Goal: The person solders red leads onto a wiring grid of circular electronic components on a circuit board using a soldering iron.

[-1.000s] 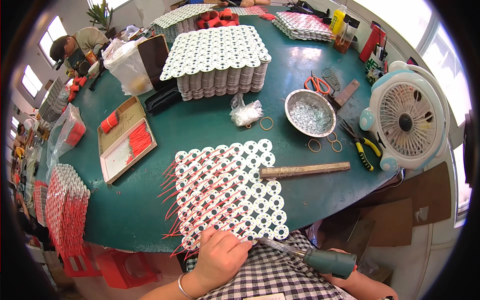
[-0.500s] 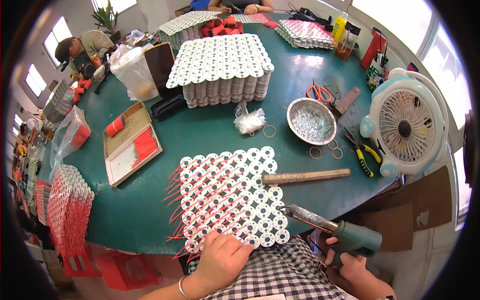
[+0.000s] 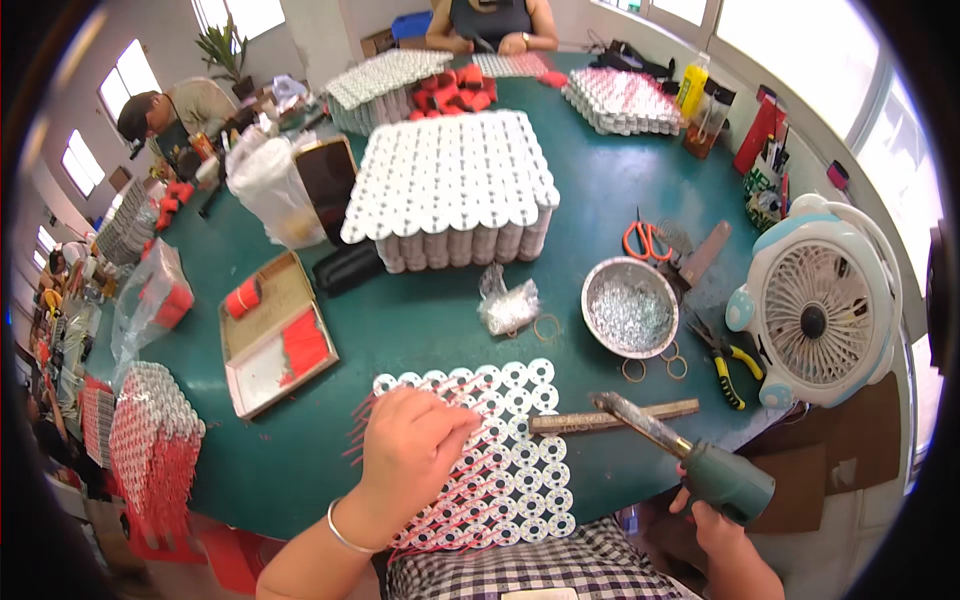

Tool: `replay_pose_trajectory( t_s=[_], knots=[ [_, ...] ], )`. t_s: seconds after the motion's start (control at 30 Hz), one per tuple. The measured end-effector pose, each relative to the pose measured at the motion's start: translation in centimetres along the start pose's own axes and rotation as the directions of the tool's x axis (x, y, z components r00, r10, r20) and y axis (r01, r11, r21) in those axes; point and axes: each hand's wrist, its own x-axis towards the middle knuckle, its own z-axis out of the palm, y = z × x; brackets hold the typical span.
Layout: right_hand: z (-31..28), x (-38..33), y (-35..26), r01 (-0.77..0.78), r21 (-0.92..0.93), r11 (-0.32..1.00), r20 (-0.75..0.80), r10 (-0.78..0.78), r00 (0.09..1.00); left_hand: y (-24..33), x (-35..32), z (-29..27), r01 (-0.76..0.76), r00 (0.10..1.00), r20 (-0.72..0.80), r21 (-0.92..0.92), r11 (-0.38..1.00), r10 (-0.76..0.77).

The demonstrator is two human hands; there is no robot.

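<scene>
Disc mat (image 3: 505, 455) partly under left hand (image 3: 415, 450)

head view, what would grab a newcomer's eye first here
Nearest the camera, the left hand presses on a mat of white discs threaded with red at the green table's front edge, while the right hand holds a green heat gun beside it. Farther back stands a tall stacked block of discs; a white fan sits right.

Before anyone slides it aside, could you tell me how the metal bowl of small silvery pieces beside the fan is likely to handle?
The metal bowl looks rigid and probably heavyish, being filled with small metal pieces. Its rounded base may rock or slide on the smooth green table, and tilting would likely spill pieces over its low rim.
</scene>
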Motion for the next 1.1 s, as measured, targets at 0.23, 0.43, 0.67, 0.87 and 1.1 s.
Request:
replay_pose_trajectory(
  t_s=[0.23,0.43,0.67,0.87,1.1],
  knots=[
    [0.8,1.7,-0.2,-0.041,0.133,0.990,0.082,0.030,0.996,0.7,0.2,1.4,-0.001,0.999,0.037,-0.001,1.000,0.001],
    [1.6,-1.4,1.7,-0.113,0.287,0.951,0.045,0.104,0.994,2.8,-4.0,0.1,0.029,0.973,0.230,0.008,1.000,-0.030],
    [2.5,-3.2,2.2,-0.114,0.421,0.900,0.050,0.102,0.993,4.9,-9.0,0.2,0.037,0.923,0.384,-0.014,0.999,-0.029],
    [2.3,-2.9,0.3,-0.177,0.448,0.876,0.003,0.196,0.981,4.7,-9.1,-0.1,-0.008,0.925,0.379,0.051,0.999,-0.012],
    [2.1,1.0,-0.6,-0.111,0.554,0.825,-0.126,0.214,0.969,2.5,-3.4,-2.2,0.098,0.969,0.220,0.066,0.993,-0.110]
  ],
)
